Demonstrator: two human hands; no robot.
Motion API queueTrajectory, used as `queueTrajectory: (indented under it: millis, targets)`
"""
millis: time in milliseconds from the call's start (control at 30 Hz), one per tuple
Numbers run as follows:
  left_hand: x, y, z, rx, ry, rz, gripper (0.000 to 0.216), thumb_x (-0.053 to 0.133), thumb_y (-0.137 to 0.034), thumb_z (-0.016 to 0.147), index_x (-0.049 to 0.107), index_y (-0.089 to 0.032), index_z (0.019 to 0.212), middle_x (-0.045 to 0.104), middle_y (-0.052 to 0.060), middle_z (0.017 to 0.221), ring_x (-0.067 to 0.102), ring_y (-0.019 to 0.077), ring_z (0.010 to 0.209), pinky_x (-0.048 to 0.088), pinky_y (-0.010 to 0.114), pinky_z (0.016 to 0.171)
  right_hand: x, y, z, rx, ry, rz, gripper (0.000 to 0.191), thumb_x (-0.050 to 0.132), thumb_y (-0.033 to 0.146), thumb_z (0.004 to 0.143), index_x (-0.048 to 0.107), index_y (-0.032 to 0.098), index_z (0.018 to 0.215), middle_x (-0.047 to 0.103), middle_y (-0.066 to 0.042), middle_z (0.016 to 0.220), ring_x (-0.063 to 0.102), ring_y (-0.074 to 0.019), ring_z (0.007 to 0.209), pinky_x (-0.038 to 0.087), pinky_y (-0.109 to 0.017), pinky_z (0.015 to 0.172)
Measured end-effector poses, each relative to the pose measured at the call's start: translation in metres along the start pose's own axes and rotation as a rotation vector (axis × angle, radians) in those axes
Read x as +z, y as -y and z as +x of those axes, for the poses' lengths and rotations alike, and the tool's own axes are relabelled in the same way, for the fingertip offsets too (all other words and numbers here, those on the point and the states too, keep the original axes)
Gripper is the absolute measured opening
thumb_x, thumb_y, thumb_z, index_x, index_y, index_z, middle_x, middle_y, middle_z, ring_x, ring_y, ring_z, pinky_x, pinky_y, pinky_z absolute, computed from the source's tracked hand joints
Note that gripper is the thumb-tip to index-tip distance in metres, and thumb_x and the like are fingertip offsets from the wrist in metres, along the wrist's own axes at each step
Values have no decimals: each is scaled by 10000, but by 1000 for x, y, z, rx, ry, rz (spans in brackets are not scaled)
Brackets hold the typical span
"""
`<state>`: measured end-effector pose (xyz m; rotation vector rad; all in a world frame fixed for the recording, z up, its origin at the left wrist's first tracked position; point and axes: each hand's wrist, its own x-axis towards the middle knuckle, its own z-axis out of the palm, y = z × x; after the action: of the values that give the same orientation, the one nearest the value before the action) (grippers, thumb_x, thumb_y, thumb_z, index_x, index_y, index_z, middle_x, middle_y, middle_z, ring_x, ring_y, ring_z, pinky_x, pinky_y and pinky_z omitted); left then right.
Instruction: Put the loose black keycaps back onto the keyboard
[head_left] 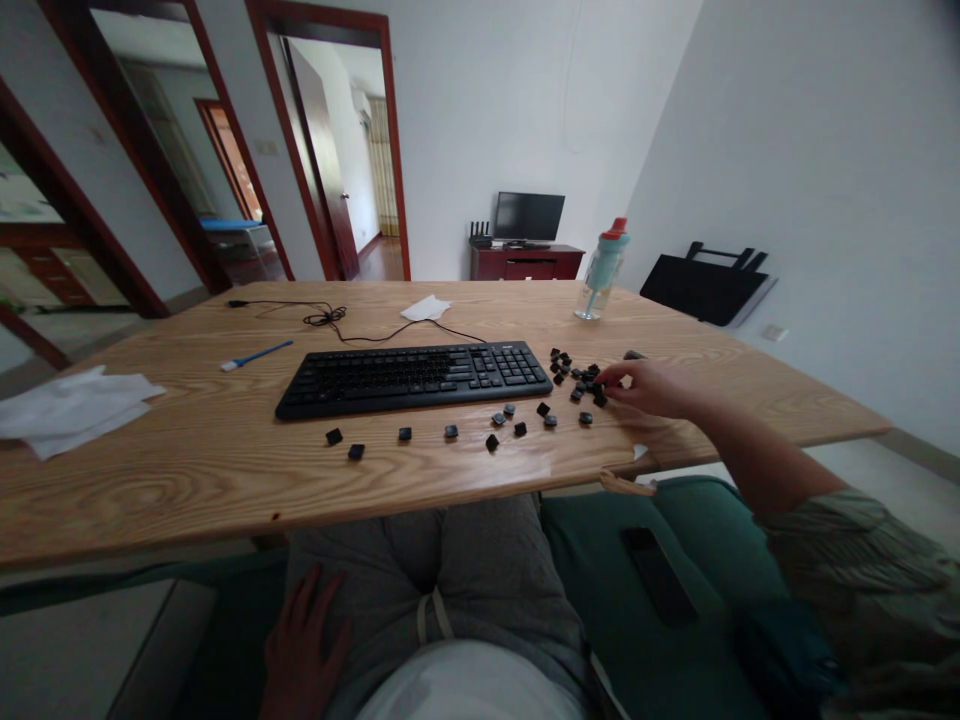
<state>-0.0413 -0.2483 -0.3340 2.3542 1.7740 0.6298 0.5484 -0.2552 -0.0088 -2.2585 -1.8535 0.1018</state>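
Reaching among loose keys (586, 418) beside the keyboard (412, 379) calls for a light pinch; whether the right hand (639, 388) grips one, I can't tell; the left hand (306, 635) lies spread.

Pale walls (487, 110) rise behind a dark red cabinet (527, 264).

Upright near the far right of the bench (225, 480) stands a clear water bottle (595, 298) with a red cap. Beyond it, against the white wall (465, 120), a flat-screen television (529, 216) sits on a dark red cabinet (490, 264), a black router (480, 238) with upright antennas just beside it. A black folding table (701, 287) leans at the right wall, near a white socket (773, 332). A smartphone (660, 575) lies on the green sofa (581, 545). At left, a brown door (326, 150) stands open, a patterned curtain (381, 165) beyond.
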Motion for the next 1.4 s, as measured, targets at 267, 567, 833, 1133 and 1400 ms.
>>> queueTrajectory:
  millis: [267,567,833,1133,1400]
  targets:
    - [-2,0,0,-5,25,-12,524,417,-441,921,619,-225,1354,419,121,1577,386,334,1443,401,579,1087,2,21,1,27,20,-91,256,655,290,824,756,230,1052,772,-56,1012,695,-220,833,491,-309,732]
    - [-11,-9,2,-55,47,-24,520,446,-412,888,635,-229,1337,460,110,1552,380,326,1447,386,566,1103,0,24,-2,-16,-51,87,212,631,363,839,730,191,913,738,-82,867,623,-200,715,455,-325,668]
    - [-5,-2,1,-19,37,-20,536,402,-436,920,619,-214,1357,427,124,1573,372,329,1452,402,576,1084,0,46,-14,-7,27,871,468,663,574,798,700,172,1034,581,-3,724,401,-94,554,298,-252,504]
    - [-5,-2,0,-13,45,-13,516,419,-431,924,621,-232,1355,426,107,1577,364,323,1459,397,574,1096,-7,66,-17,-9,53,708,489,706,578,772,712,158,1023,678,-63,826,490,-113,622,351,-238,523]
    - [-7,-5,1,-7,36,9,529,409,-424,929,613,-209,1367,422,124,1576,373,325,1452,394,560,1100,6,58,-10,-49,10,585,304,639,455,835,706,195,977,731,-77,947,642,-182,823,499,-280,702]
